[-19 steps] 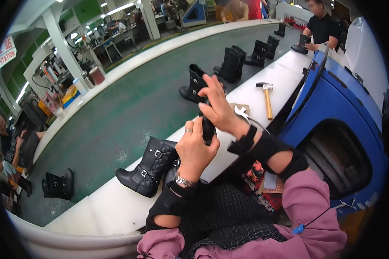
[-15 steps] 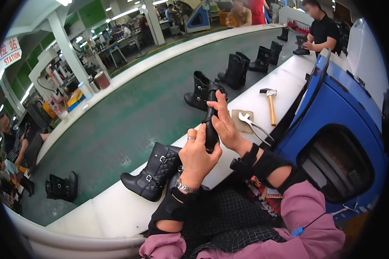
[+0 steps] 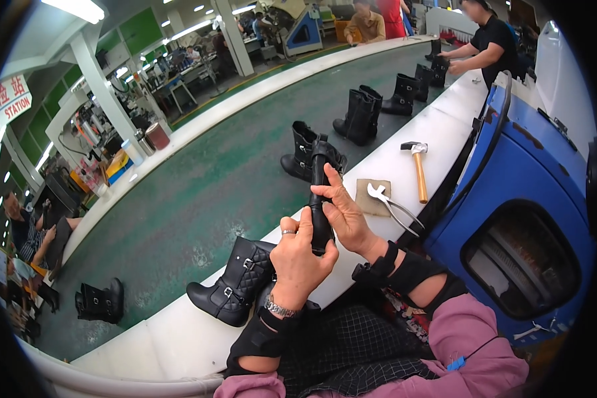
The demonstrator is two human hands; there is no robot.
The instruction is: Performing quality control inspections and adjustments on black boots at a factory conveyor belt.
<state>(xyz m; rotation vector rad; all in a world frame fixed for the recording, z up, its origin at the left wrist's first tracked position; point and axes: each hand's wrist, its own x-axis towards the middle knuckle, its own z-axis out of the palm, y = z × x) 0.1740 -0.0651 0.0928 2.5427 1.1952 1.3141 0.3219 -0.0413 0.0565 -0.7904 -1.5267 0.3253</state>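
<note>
A black boot [image 3: 321, 229] is held up in front of me, seen narrow and edge-on. My left hand [image 3: 300, 255] grips its near end, thumb and fingers pressed to the leather. Against its right side lies my right hand [image 3: 347, 215], with bent fingers and the thumb on the boot. A quilted black boot with buckles [image 3: 232, 282] stands on the white ledge by my left forearm, partly hiding another dark boot. Beyond the held boot, a buckled boot [image 3: 303, 149] stands on the green belt.
On the white ledge [image 3: 438, 132] to the right lie a hammer [image 3: 419, 174] and pincers [image 3: 388, 202] over a tan pad [image 3: 371, 205]. A blue machine [image 3: 511, 192] flanks me. More boots [image 3: 359, 116] line the belt [image 3: 199, 179]; a co-worker [image 3: 491, 46] handles one at the far end.
My right hand's fingers have bent and moved down along the held boot. My left hand keeps its grip. The far co-worker's arms now reach out to a boot on the belt.
</note>
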